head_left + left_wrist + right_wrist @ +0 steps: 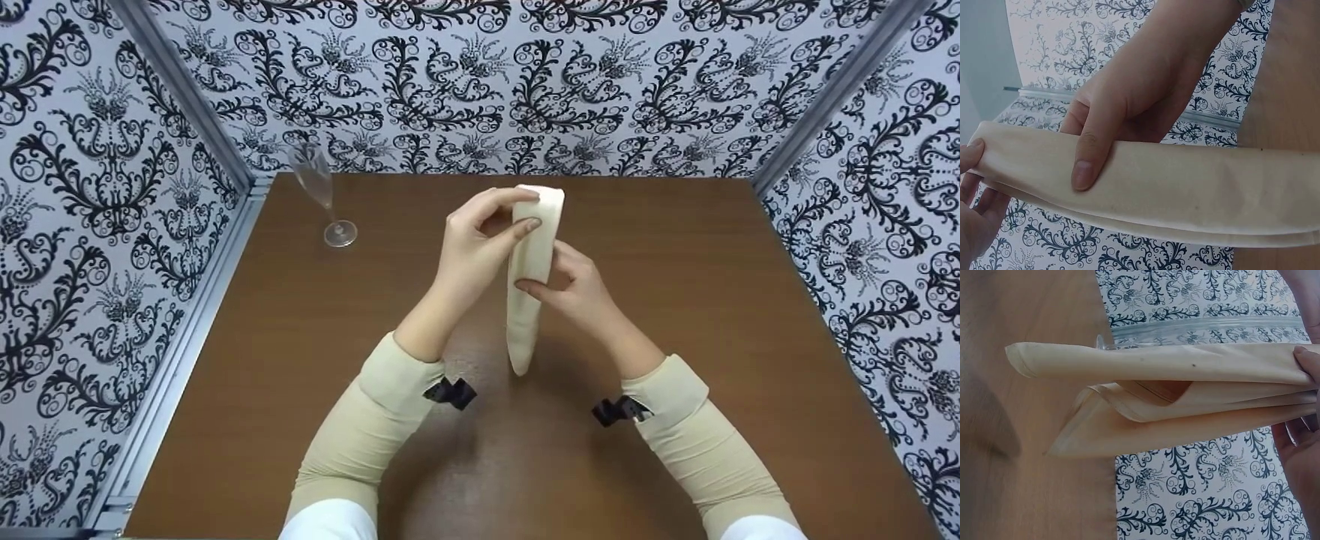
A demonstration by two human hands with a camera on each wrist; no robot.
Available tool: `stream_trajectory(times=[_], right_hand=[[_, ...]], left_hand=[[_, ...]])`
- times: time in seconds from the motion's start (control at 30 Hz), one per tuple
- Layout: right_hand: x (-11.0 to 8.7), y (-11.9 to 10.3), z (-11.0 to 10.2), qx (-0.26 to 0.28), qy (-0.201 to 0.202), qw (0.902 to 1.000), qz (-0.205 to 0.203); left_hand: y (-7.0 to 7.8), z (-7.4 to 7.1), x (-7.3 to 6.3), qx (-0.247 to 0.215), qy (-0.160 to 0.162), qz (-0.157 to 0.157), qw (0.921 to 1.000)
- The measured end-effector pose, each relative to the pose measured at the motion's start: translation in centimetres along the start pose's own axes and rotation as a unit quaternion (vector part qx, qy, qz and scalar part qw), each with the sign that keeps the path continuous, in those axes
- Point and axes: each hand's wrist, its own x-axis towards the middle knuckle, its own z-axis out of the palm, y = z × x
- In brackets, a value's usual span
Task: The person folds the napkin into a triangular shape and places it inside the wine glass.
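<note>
A cream cloth napkin [531, 262], folded into a long narrow strip, hangs upright above the middle of the table. My left hand [480, 240] pinches its upper end between thumb and fingers. Lower down, at about mid-length, my right hand [574, 289] grips it with the thumb on the near face and the fingers behind. In the left wrist view, the right thumb [1086, 160] lies across the smooth folded cloth [1185, 185]. Loose layers of the napkin [1162, 363] spread apart towards its lower end in the right wrist view, and that end tapers over the table.
A clear champagne flute [319, 184] stands at the back left of the brown table [675, 300]. Patterned black-and-white walls [465, 75] with grey metal posts [187, 90] enclose the back and sides. Small black wrist cameras [451, 393] sit on the cuffs.
</note>
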Motion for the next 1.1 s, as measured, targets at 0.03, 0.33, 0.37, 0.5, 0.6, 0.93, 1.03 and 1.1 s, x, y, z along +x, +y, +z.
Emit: stream_trajectory(times=[0.03, 0.33, 0.37, 0.5, 0.6, 0.93, 1.03, 1.1], right_hand=[[-0.1, 0.0, 0.0, 0.0, 0.002, 1.0, 0.002], [-0.3, -0.4, 0.4, 0.037, 0.027, 0.9988, 0.02], [-0.3, -0.6, 0.4, 0.044, 0.03, 0.9985, 0.014], [0.0, -1.1, 0.4, 0.056, 0.046, 0.9973, -0.007], [0.2, -1.6, 0.3, 0.053, 0.055, 0.997, -0.007], [1.1, -3.1, -0.3, 0.052, 0.064, 0.9956, -0.044], [1.4, -3.2, -0.5, 0.052, 0.059, 0.9949, -0.063], [1.5, -3.2, -0.7, 0.049, 0.055, 0.9947, -0.071]], left_hand=[[0.0, 0.0, 0.0, 0.003, 0.004, 0.003, 1.0], [0.3, -0.2, 0.2, 0.01, 0.031, 0.019, 0.9993], [0.3, -0.2, 0.2, 0.01, 0.032, 0.019, 0.9993], [0.2, -0.1, 0.0, 0.003, 0.027, 0.015, 0.9995], [0.0, 0.0, -0.2, 0.0, 0.02, 0.014, 0.9997], [-0.2, 0.3, -0.7, -0.011, 0.008, 0.018, 0.9997], [-0.2, 0.3, -0.7, -0.011, 0.009, 0.024, 0.9996], [-0.2, 0.4, -0.7, -0.013, 0.009, 0.025, 0.9996]])
